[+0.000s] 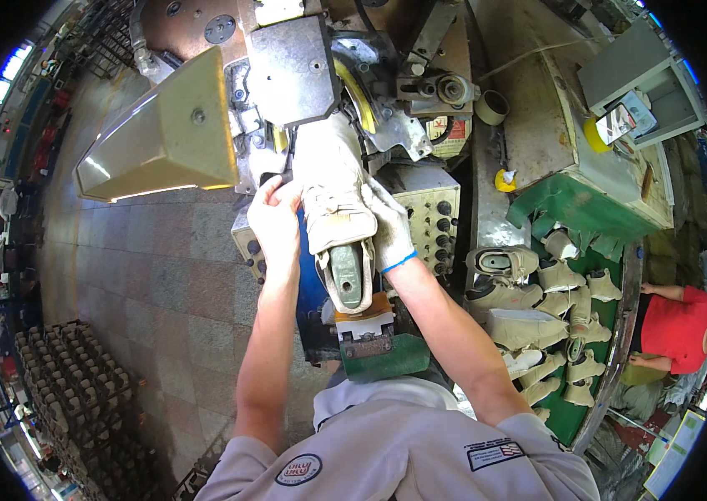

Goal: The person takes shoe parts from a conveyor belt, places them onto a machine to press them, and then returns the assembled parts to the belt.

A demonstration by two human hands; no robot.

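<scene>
A beige shoe upper on a grey last (338, 219) points toe-first into a large metal lasting machine (291, 67). My bare left hand (274, 219) grips the shoe's left side. My right hand (388, 225), in a white glove with a blue cuff, holds its right side. The shoe's heel end faces me, with the last's grey top showing. Below it sits an orange and metal support block (363, 321) with a green pad (387, 357).
A control panel with knobs (430, 219) is to the right of the shoe. A green conveyor tray (600, 275) on the right carries several beige lasted shoes (529, 326). A person in a red shirt (675, 326) stands beyond it. Racks of lasts (78, 388) stand lower left.
</scene>
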